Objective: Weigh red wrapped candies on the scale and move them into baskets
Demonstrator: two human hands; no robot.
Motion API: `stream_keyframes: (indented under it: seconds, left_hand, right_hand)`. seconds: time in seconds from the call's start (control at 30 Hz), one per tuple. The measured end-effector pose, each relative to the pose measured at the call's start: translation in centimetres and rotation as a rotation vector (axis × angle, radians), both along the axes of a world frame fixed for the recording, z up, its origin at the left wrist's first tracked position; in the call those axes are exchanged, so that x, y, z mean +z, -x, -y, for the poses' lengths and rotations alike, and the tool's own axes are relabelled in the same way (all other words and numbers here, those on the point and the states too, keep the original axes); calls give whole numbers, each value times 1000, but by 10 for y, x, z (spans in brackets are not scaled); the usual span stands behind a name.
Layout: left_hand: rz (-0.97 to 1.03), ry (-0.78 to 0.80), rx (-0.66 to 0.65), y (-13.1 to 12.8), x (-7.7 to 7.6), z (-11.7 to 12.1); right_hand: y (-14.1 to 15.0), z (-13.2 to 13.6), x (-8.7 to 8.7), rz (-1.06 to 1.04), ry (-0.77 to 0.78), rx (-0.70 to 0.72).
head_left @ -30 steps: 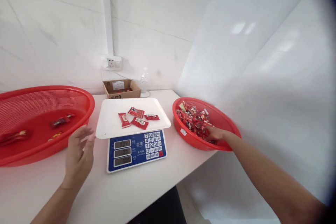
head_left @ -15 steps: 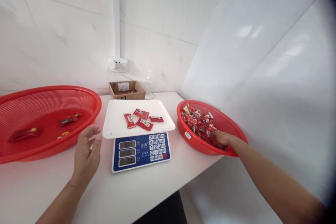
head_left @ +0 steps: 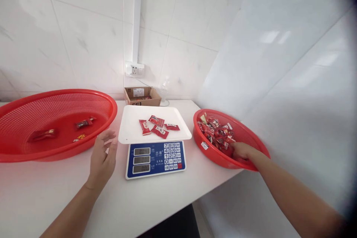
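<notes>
Head view: right hand (head_left: 242, 151) down in the right basket (head_left: 205, 151), at the near edge of a heap of wrapped sweets (head_left: 220, 132); fingers partly hidden, so whether they grip anything cannot be told. Left hand (head_left: 103, 156) open, fingers loosely bent, nothing seen in it, just beside the left basket (head_left: 111, 113). Scale (head_left: 156, 160) on the desk (head_left: 178, 200) between the baskets, four sweets lying flat on its white pan (head_left: 129, 128). For picking in the heap, a light fingertip pinch on one wrapper would likely serve best, neighbours shaken loose before lifting clear of the rim; anything added is best laid softly on bare pan, hands off it so the reading can settle. Lie of the four: left sweet (head_left: 144, 127) has its long axis running near to far, slightly aslant; far sweet (head_left: 156, 120) and near sweet (head_left: 160, 132) run crosswise, right ends nearer the person; right sweet (head_left: 172, 126) almost square across, ends pointing left and right.
</notes>
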State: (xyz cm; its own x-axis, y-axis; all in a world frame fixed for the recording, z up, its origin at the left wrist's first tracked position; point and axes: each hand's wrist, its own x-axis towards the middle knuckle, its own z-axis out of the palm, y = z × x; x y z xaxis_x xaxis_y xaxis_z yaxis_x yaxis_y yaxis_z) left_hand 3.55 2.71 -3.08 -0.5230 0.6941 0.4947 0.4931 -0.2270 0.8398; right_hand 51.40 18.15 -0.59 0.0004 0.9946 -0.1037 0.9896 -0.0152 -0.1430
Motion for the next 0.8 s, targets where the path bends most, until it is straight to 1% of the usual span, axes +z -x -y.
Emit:
stream_keyframes:
  seconds: [0.07,0.13,0.2,0.3,0.37,0.47,0.5,0.57,0.63,0.7,0.8]
  left_hand:
    - [-5,-4,6,1,0,0]
    - [-15,-14,5,1,0,-1]
    - [-20,-27,10,1,1,-1]
    - [-15,-24,30,0,2,-1]
    - [-5,-10,25,0,2,-1]
    - [-16,4,21,-1,2,-2]
    - [-23,0,28,-1,2,-2]
    - [-33,-16,44,0,1,-2]
    - [-29,-29,46,1,0,-2]
    - [-17,-33,36,3,-2,-3]
    - [12,-31,18,5,-5,-3]
  right_hand:
    - [1,3,8,-16,79,-9]
    - [0,6,17,-43,108,-23]
    - [-1,8,28,-80,81,-45]
    - [4,8,48,-148,-6,-78]
    - [19,9,62,-310,-73,-44]
    - [63,12,78,-692,-125,115]
    - [82,13,81,-768,-122,184]
    - [122,16,83,-802,-102,327]
    - [161,16,80,-796,-58,448]
    - [198,13,74,-796,-26,526]
    - [240,9,65,-731,-64,584]
